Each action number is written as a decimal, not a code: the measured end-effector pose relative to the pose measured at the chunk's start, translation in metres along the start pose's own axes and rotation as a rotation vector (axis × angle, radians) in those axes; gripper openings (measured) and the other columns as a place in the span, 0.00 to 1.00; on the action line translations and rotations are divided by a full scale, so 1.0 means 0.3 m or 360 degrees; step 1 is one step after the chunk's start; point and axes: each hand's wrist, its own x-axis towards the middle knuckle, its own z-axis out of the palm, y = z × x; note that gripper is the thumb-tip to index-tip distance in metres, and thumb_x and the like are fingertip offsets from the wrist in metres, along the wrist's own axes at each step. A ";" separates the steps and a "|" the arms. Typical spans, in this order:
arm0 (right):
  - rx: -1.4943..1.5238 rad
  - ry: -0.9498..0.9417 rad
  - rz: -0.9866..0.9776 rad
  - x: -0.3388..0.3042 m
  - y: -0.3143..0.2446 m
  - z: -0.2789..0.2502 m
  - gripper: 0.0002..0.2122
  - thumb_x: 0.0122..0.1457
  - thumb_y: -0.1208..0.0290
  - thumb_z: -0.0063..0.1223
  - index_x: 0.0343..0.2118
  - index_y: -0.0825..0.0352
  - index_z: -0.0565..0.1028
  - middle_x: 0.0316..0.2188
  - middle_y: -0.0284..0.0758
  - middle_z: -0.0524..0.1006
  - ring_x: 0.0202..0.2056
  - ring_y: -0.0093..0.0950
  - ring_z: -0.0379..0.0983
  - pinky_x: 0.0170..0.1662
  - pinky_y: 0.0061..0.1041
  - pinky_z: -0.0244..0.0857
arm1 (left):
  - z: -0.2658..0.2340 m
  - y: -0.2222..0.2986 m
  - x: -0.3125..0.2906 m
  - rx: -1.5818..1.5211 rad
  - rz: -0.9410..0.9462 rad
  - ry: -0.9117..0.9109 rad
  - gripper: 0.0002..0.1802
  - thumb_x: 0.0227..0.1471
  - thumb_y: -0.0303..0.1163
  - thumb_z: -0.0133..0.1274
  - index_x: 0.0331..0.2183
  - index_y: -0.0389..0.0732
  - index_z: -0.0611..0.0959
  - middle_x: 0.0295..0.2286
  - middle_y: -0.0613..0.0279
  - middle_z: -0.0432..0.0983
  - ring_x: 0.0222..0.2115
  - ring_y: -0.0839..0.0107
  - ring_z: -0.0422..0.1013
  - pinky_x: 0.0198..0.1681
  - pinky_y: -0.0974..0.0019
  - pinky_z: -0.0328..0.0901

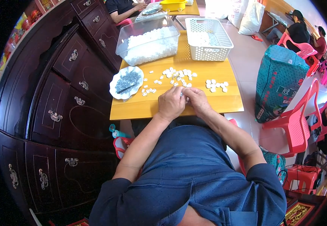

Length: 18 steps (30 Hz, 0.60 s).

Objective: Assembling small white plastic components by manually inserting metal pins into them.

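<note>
My left hand (171, 103) and my right hand (196, 100) meet over the near edge of the wooden table (208, 104). Both are closed, fingertips pinched together around something small that they mostly hide. Just beyond my fingers lies a loose spread of small white plastic pieces (177, 74), several with dark holes. To the right sits a separate group of rounded white pieces (216, 85). A white scalloped plate (115, 83) on the left holds many small grey-blue translucent parts (129, 80) and a dark thin stick or tool.
At the table's far side stand a clear plastic bin (148, 56) heaped with white pieces and a white perforated basket (210, 54). Dark wooden cabinets (73, 75) line the left. A large teal sack (278, 86) and pink plastic chairs (297, 130) stand to the right. Other people sit farther off.
</note>
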 end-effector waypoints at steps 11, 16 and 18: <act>0.0065 0.0065 0.0018 -0.005 -0.005 0.006 0.08 0.61 0.70 0.53 0.25 0.64 0.77 0.22 0.25 0.74 0.23 0.15 0.68 0.29 0.17 0.64 | 0.004 0.000 -0.004 -0.0001 0.0026 0.0004 0.05 0.55 0.32 0.51 0.34 0.42 0.77 0.29 0.54 0.78 0.29 0.52 0.76 0.32 0.52 0.71; 0.0081 0.0052 0.0013 0.008 0.009 -0.005 0.09 0.61 0.71 0.53 0.24 0.64 0.77 0.21 0.25 0.74 0.22 0.15 0.67 0.28 0.17 0.63 | 0.011 -0.011 -0.005 -0.0002 0.0044 0.0002 0.06 0.54 0.32 0.52 0.35 0.42 0.77 0.29 0.54 0.78 0.29 0.52 0.76 0.31 0.53 0.71; 0.0066 0.0056 -0.0001 0.008 0.007 -0.007 0.09 0.61 0.71 0.53 0.24 0.65 0.77 0.22 0.25 0.74 0.23 0.15 0.67 0.28 0.17 0.62 | 0.013 -0.013 -0.003 -0.0007 0.0048 0.0010 0.06 0.54 0.32 0.53 0.35 0.42 0.78 0.29 0.54 0.78 0.29 0.52 0.76 0.31 0.53 0.71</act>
